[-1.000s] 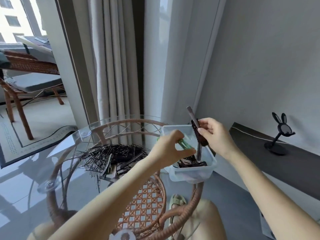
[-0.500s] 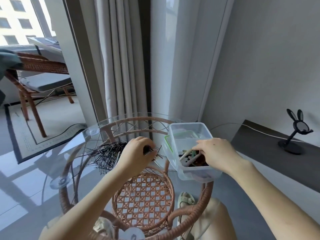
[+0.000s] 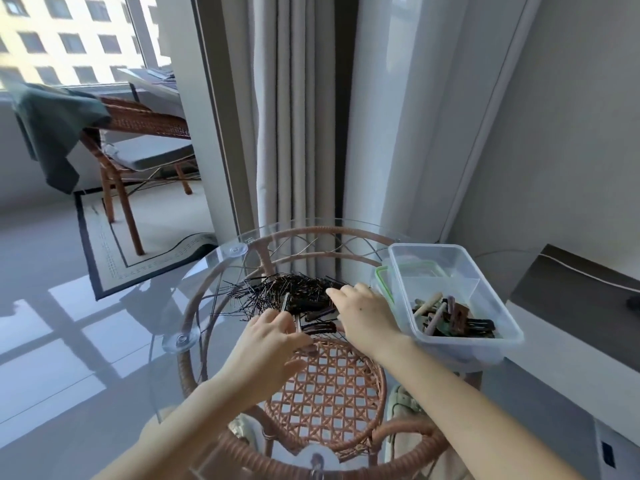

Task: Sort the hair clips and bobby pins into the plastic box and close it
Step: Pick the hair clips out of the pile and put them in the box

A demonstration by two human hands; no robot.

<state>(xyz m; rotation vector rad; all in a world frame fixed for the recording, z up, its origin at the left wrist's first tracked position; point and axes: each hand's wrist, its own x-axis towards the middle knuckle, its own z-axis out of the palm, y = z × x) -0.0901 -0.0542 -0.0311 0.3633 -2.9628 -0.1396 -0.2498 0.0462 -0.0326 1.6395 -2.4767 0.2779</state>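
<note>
Bobby pins (image 3: 273, 292) at the hands' twelve o'clock look light, stiff, slippery, best pinched in bunches; left hand (image 3: 268, 344) pinches a hair clip (image 3: 297, 323), right hand (image 3: 363, 317) lies slack-fingered.

The right hand (image 3: 363, 317) has left the plastic box (image 3: 485, 271), where the dark clip (image 3: 459, 315) it held now lies, and reaches flat over the bobby pins (image 3: 277, 292) mid-table. The left hand (image 3: 270, 341) has slid to the pile's near edge, pinching a hair clip (image 3: 298, 323).
</note>
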